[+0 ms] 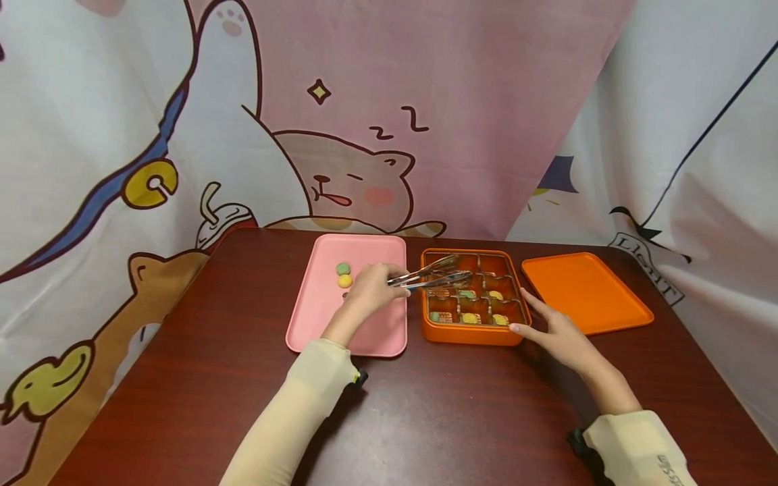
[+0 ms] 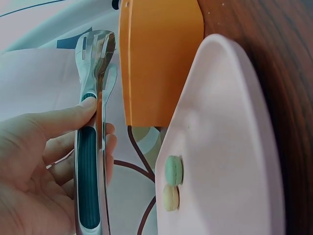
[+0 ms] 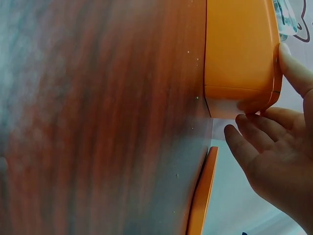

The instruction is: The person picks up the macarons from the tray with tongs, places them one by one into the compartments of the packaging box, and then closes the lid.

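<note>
My left hand (image 1: 372,289) holds metal tongs (image 2: 89,178) with dark green grip inlays. The tongs' slotted heads reach over the orange box (image 1: 474,335) and stand a little apart, with nothing seen between them. Inside the box, a clear insert splits the space into several compartments. Some of these hold green or yellow macarons (image 1: 471,318). On the pink tray (image 1: 379,248), below the left hand, lie a green macaron (image 1: 343,268) and a yellow macaron (image 1: 345,281), side by side. My right hand (image 1: 560,337) touches the box's right front corner, its thumb at the rim and its fingers extended along the side.
A flat orange lid (image 1: 586,291) lies on the table to the right of the box. The dark brown wooden table (image 1: 450,418) extends in front of both containers. Behind its far edge hangs a printed cartoon curtain (image 1: 486,121).
</note>
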### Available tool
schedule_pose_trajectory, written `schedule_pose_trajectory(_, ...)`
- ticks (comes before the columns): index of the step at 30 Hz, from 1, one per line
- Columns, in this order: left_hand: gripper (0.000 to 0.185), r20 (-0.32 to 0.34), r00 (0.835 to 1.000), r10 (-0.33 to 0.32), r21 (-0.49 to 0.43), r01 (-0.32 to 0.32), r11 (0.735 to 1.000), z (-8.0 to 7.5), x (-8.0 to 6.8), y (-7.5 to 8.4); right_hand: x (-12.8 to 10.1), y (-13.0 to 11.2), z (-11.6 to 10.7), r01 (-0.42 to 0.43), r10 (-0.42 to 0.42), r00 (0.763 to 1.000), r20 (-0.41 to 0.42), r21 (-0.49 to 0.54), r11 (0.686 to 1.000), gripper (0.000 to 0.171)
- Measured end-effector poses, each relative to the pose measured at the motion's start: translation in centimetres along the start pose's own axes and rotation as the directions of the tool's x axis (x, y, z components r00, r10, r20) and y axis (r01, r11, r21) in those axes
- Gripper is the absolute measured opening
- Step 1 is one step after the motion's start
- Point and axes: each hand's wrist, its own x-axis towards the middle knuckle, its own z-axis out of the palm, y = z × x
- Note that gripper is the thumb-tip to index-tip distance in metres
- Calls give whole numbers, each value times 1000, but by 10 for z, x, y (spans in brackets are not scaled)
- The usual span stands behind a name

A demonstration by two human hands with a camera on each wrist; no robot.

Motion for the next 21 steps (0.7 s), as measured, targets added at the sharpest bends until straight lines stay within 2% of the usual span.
schedule_pose_trajectory(12, 32, -21, 999, -27, -24, 27, 999, -16, -8, -7, 1, 0, -1, -8, 8, 1000, 5, 0, 1000, 90)
schedule_pose_trajectory(21, 33, -57, 997, -48, -12, 48, 999, -26, -15, -22, 1, 0, -1, -5, 5, 1000, 7, 4, 1000, 89)
